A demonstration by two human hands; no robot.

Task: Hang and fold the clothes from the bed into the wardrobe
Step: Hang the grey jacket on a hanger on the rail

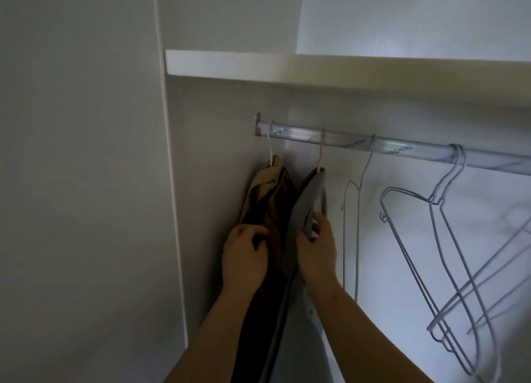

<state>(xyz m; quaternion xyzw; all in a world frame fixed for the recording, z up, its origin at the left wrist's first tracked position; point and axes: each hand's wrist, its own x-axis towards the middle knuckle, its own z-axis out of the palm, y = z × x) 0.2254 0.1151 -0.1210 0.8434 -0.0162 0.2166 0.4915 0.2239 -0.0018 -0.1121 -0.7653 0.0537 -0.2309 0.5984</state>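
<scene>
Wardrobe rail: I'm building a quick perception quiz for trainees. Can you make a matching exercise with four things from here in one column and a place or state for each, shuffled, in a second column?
Things
1. brown garment
2. grey garment
3. wire hangers
4. shelf

Places or states
A. above the rail
B. gripped by the right hand
C. hanging empty on the right part of the rail
D. held by the left hand, nearest the side wall

Pairs: 1-D, 2-B, 3-C, 4-A
</scene>
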